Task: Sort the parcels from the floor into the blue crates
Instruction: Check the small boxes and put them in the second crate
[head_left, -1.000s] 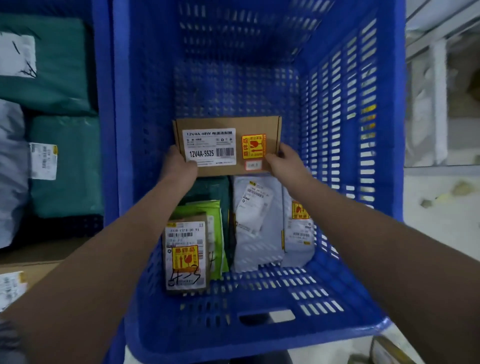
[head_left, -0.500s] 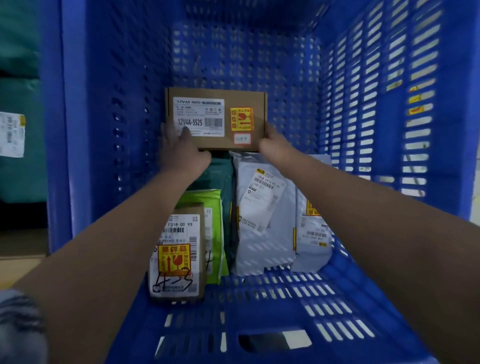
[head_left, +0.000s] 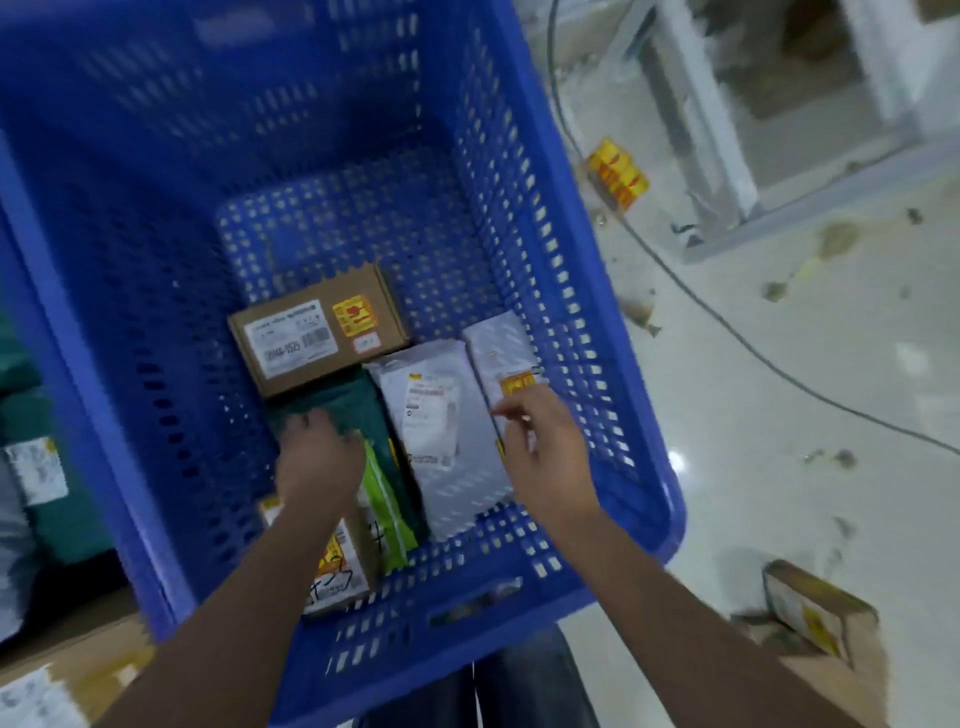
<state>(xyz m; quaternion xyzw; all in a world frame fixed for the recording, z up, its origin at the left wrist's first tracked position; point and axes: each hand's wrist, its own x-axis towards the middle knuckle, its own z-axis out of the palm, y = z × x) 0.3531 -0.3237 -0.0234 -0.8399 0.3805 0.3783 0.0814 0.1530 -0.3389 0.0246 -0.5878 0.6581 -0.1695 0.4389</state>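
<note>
A brown cardboard box (head_left: 317, 332) with a white label and a yellow sticker lies flat at the back of the blue crate (head_left: 597, 322). In front of it lie a dark green bag (head_left: 358, 405), a light green pouch (head_left: 387, 514), two grey mailers (head_left: 441, 431) and a small labelled box (head_left: 337, 571). My left hand (head_left: 322, 457) hovers over the green bag, fingers loosely curled, holding nothing. My right hand (head_left: 540, 447) hangs over the right grey mailer (head_left: 498, 353), also holding nothing.
Dark green and grey parcels (head_left: 47, 467) fill a crate on the left. On the pale floor to the right are a black cable (head_left: 727, 322), a yellow packet (head_left: 618, 174) and a brown parcel (head_left: 815, 618). A cardboard box (head_left: 67, 670) sits lower left.
Both hands have let go of the brown box, which now lies in the crate, and have drawn back toward me. The view has swung right, showing the floor.
</note>
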